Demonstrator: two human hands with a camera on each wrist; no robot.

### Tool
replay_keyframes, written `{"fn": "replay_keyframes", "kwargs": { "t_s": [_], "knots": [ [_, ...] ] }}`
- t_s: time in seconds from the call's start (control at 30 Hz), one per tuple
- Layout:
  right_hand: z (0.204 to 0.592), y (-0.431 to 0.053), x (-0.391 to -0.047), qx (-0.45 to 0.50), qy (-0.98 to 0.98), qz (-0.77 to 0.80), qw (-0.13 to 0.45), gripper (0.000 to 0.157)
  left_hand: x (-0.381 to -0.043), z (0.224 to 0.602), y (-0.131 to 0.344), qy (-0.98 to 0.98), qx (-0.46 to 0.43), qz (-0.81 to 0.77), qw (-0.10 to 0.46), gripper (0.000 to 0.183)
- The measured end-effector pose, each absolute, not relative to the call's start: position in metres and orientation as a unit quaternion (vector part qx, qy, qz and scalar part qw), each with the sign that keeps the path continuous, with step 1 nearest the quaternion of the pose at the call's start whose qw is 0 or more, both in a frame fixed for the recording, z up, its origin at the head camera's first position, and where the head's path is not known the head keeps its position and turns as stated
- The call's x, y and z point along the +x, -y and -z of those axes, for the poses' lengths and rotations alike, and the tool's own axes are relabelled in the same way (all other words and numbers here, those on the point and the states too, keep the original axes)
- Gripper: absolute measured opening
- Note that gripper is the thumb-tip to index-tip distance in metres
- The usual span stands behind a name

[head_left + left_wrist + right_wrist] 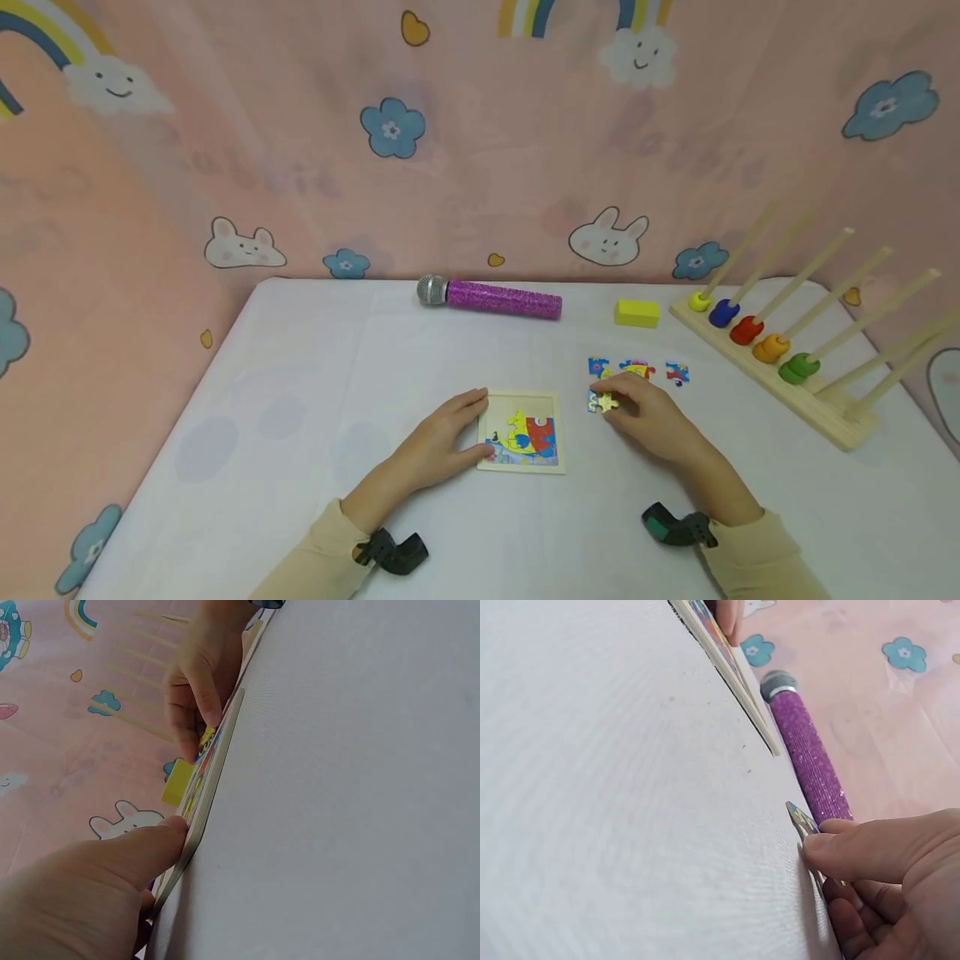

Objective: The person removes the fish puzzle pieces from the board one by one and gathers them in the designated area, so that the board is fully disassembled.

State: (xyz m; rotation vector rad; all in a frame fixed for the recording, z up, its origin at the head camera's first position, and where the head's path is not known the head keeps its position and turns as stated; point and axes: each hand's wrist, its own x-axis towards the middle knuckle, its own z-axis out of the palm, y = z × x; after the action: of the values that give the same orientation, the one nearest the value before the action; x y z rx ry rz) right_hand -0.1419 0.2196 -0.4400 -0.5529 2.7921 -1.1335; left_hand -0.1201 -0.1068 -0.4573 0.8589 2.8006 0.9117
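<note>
In the head view my left hand (pixel 442 437) rests at the left side of a square wooden puzzle board (pixel 559 433). Its thumb lies over the lower left rim and the fingers reach along the upper left. Several coloured pieces (pixel 536 437) fill the lower right of the board. To the right, my right hand (pixel 652 412) pinches a small jigsaw piece (pixel 801 817) between thumb and fingers, low over the white cloth. A blue piece (pixel 592 402) shows beside its fingertips. Beyond the hand lie more loose pieces (pixel 677 372), one partly hidden by the fingers.
A purple glittery microphone (pixel 504 300) lies toward the back of the table. Right of it is a yellow block (pixel 637 313). At the far right stands a wooden peg rack (pixel 772 375) with tall pegs and coloured beads. A pink patterned cloth (pixel 480 167) hangs behind.
</note>
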Motion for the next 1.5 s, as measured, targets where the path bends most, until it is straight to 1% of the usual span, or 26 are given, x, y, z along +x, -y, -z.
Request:
{"fn": "replay_keyframes", "kwargs": {
  "t_s": [0.2,0.8,0.93,1.17,1.5],
  "knots": [
    [0.444,-0.223,-0.142,-0.185,-0.911,0.369,0.022,0.034,-0.121,0.455,0.106,-0.913,0.277,-0.297,0.044,0.068],
    [0.450,-0.225,-0.144,-0.174,-0.912,0.372,0.016,0.035,-0.122,0.454,0.107,-0.912,0.272,-0.303,0.050,0.068],
    [0.450,-0.225,-0.143,-0.168,-0.912,0.375,0.013,0.037,-0.121,0.453,0.107,-0.910,0.272,-0.310,0.052,0.068],
    [0.445,-0.221,-0.140,-0.149,-0.918,0.368,0.010,0.047,-0.121,0.455,0.107,-0.911,0.272,-0.305,0.048,0.069],
    [0.434,-0.205,-0.133,-0.170,-0.911,0.376,0.016,0.047,-0.122,0.458,0.107,-0.912,0.273,-0.303,0.049,0.069]
  ]
}}
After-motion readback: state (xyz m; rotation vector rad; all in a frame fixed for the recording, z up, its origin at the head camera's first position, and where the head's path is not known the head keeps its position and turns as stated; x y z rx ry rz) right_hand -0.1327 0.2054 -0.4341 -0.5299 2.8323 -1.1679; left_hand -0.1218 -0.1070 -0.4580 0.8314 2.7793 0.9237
